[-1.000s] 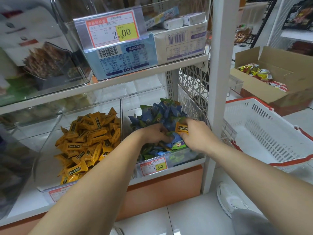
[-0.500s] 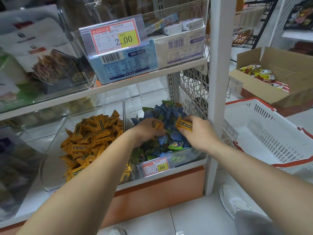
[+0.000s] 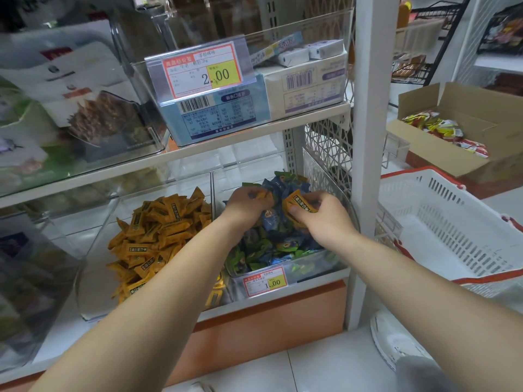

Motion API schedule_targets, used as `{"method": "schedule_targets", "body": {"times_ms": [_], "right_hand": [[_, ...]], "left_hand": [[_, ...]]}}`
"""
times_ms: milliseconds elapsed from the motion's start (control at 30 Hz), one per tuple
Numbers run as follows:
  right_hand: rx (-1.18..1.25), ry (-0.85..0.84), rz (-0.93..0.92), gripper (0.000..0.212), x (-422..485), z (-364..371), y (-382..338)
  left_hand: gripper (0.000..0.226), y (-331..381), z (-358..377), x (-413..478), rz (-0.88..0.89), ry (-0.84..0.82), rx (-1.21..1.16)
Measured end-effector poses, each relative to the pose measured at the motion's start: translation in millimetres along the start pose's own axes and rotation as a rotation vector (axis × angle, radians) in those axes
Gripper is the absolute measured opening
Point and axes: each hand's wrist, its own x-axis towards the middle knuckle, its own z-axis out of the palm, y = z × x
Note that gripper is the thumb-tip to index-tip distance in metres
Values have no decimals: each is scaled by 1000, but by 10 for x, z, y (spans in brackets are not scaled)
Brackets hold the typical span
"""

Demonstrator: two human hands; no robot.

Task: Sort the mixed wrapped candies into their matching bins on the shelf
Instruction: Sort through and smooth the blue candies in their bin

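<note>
Fingers (image 3: 317,197) of R hand (image 3: 321,222) curl w/ thumb round an orange candy (image 3: 297,205), label only half readable, over the blue/green pile (image 3: 271,239) in the R bin (image 3: 317,268); L hand (image 3: 244,207) just beside it pinches a second orange piece (image 3: 261,196), mostly hidden by its fingers (image 3: 246,193). Both forearms cover much of that pile and part of the L bin (image 3: 93,278), where the orange pile (image 3: 164,230) lies. On the R bin the price tag (image 3: 266,282) is blurred apart from 1.00; the basket (image 3: 452,227) at right is cut off by the frame edge.
</note>
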Motion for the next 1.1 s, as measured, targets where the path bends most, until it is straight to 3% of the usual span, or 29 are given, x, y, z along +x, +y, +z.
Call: {"method": "schedule_targets", "body": {"times_ms": [233,367,500,567,667,767,833,933,1000,1100], "right_hand": [[177,0,60,34,25,133,-11],[313,53,46,35,33,248,-55],[293,144,46,38,-17,376,-121],[247,144,25,33,-60,422,-158],[181,60,-34,17,-132,481,-220],[199,-106,-104,23,-215,541,-272],[268,-209,-141,35,-261,559,-321],[280,-337,-158,44,-273,519,-389],[216,-416,-159,42,-265,488,-400],[-142,-359,-277,42,-243,423,-317]], "left_hand": [[31,40,-38,-91,41,116,-136],[25,96,45,-215,17,81,-325],[8,113,136,-331,29,68,-420],[18,100,140,-359,22,67,-452],[36,81,82,-361,-3,104,-447],[15,37,-37,-349,-6,179,-490],[16,13,-138,-350,-26,207,-522],[32,35,-313,-379,-23,235,-479],[32,35,-482,-416,56,237,-312],[31,-31,-836,-509,180,211,-15]]}}
